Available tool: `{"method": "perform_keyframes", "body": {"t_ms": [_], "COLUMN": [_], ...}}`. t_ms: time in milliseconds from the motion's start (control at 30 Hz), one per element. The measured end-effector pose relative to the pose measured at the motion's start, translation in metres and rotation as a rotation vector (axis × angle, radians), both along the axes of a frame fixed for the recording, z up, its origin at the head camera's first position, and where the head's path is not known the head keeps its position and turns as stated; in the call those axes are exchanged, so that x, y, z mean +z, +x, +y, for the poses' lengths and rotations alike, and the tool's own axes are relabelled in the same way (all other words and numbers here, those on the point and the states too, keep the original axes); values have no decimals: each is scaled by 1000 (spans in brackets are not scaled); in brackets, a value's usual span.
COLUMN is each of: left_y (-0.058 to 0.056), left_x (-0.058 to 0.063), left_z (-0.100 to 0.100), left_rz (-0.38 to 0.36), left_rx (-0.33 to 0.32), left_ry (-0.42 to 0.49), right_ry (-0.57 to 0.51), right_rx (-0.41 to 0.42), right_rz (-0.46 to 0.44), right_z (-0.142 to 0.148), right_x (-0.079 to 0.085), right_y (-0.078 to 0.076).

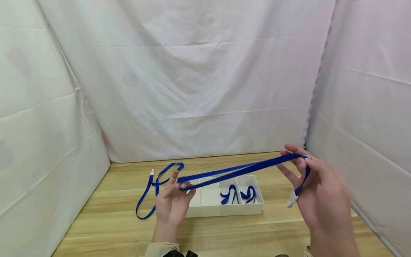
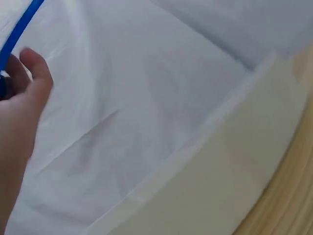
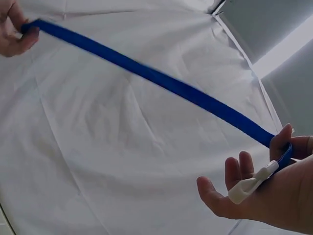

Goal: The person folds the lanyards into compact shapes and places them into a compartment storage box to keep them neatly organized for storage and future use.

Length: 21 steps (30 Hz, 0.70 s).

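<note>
A blue lanyard is stretched in a doubled length between my two hands, above a white divided box. My left hand holds the looped end, its fingers hooked in the loop. My right hand pinches the other end between thumb and finger, higher and to the right. From that end a white plastic clip hangs against the palm. In the left wrist view only part of the left hand and a short piece of blue strap show.
The white box stands on the wooden table, with folded blue lanyards in its two right compartments. Another blue lanyard with a white clip lies loose left of the box. White cloth surrounds the table at back and sides.
</note>
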<state>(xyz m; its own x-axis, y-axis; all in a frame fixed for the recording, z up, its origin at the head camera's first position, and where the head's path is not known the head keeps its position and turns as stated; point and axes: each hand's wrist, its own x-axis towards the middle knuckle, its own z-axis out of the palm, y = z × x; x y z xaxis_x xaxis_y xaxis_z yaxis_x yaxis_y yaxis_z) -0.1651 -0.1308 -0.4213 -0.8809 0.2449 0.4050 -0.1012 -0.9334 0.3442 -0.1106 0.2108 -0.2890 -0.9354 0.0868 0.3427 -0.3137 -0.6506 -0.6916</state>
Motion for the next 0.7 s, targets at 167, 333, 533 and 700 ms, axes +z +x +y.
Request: {"method": "perform_keyframes", "body": {"t_ms": [167, 333, 533, 700], "left_y": [0, -4, 6, 29], "left_x": [4, 7, 16, 54], "left_z": [-3, 5, 24, 50], "left_rz": [-34, -279, -226, 31], "left_rx": [18, 267, 398, 427], "left_ry": [-109, -763, -1264, -1289], "right_ry": [25, 109, 376, 615], "right_rx": [5, 53, 165, 137], "right_rz": [-20, 3, 59, 5], "right_z": [-2, -12, -33, -54], "right_x": [-4, -4, -4, -3], "right_y": [-3, -1, 5, 11]}}
